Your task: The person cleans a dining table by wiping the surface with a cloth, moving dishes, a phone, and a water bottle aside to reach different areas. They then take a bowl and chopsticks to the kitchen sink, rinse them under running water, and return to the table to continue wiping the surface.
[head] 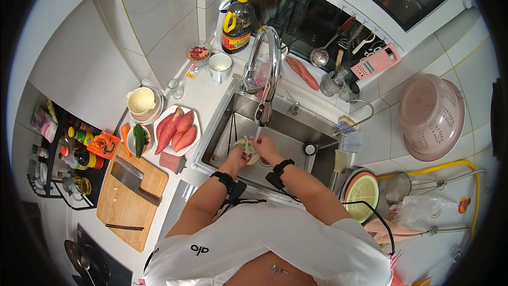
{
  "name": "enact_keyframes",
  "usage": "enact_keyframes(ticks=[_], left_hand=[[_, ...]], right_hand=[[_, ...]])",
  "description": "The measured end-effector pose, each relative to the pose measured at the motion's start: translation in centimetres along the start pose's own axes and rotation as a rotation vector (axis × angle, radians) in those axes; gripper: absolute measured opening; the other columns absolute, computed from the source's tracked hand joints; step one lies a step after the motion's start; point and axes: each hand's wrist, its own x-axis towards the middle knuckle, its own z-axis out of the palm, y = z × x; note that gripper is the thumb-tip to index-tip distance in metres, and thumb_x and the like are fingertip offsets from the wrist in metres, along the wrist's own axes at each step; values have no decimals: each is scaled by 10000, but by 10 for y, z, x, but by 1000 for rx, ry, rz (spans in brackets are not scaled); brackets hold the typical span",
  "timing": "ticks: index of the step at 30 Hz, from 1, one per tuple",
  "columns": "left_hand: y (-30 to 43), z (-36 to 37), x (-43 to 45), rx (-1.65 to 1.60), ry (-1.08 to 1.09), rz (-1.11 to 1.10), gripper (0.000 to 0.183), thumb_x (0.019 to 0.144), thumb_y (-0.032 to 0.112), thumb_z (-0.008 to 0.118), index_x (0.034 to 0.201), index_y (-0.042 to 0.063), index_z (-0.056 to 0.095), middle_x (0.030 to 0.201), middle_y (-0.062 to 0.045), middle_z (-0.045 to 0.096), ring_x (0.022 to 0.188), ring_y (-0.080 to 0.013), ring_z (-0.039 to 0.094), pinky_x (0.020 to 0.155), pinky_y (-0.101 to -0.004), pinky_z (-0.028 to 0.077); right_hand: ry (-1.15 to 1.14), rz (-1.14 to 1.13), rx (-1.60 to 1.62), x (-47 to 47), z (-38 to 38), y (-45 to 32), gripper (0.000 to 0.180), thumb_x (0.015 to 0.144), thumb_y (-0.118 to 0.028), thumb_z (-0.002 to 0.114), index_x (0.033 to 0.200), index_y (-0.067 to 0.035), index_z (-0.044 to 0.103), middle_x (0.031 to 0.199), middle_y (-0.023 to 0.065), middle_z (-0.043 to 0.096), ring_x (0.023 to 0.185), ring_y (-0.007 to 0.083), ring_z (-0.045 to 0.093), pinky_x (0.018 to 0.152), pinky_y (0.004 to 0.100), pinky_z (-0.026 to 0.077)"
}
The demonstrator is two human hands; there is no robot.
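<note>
A multicoloured patterned cloth (pixel 247 146) is held between my two hands, low inside the stainless steel sink (pixel 287 137). My left hand (pixel 237 158) grips its left side; my right hand (pixel 265 147) holds its upper right edge, close under the chrome faucet (pixel 266 105). A thin stream of water seems to fall from the spout beside my right fingers. Part of a pale round thing shows below the cloth; what it is I cannot tell. Two dark chopsticks (pixel 233 131) lean at the sink's left side. Both wrists wear black bands with small devices.
Left of the sink are a plate of sweet potatoes (pixel 183 131), a folded cloth (pixel 173 161), bowls (pixel 141 101), a cucumber (pixel 139 139) and a cutting board (pixel 131 206) bearing a cleaver (pixel 129 174). Colanders (pixel 362 192) stand at the right; a soy sauce jug (pixel 238 24) stands behind.
</note>
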Motion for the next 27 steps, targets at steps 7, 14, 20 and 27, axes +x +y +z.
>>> enact_keyframes(ticks=[7, 14, 20, 27], left_hand=[[-5, 18, -17, 126, 6, 33, 377, 1003, 283, 324, 1262, 27, 425, 1218, -149, 504, 1049, -326, 547, 846, -480, 485], [3, 5, -7, 106, 77, 65, 422, 996, 329, 303, 1251, 25, 446, 1215, -140, 520, 1090, -310, 528, 919, -490, 443], [2, 11, -24, 340, 61, 124, 408, 990, 351, 329, 1198, 34, 480, 1128, -135, 562, 994, -301, 583, 830, -468, 501], [1, -1, -15, 152, 116, 125, 392, 984, 360, 357, 1156, 38, 502, 1100, -129, 576, 901, -285, 597, 791, -441, 514]], right_hand=[[-50, 160, -85, -2, -5, 0, 281, 779, -234, 636, 794, 47, 634, 722, 202, 631, 668, 342, 622, 611, 423, 483], [147, 278, 11, -5, -5, -5, 276, 821, -225, 587, 847, 50, 597, 799, 222, 622, 720, 348, 612, 633, 424, 484], [8, 262, 158, -11, 18, -6, 292, 845, -215, 589, 894, 72, 570, 776, 195, 617, 666, 287, 619, 595, 414, 482], [-26, 385, 207, 3, 9, 7, 323, 839, -205, 608, 994, 76, 577, 834, 205, 615, 685, 303, 617, 610, 409, 488]])
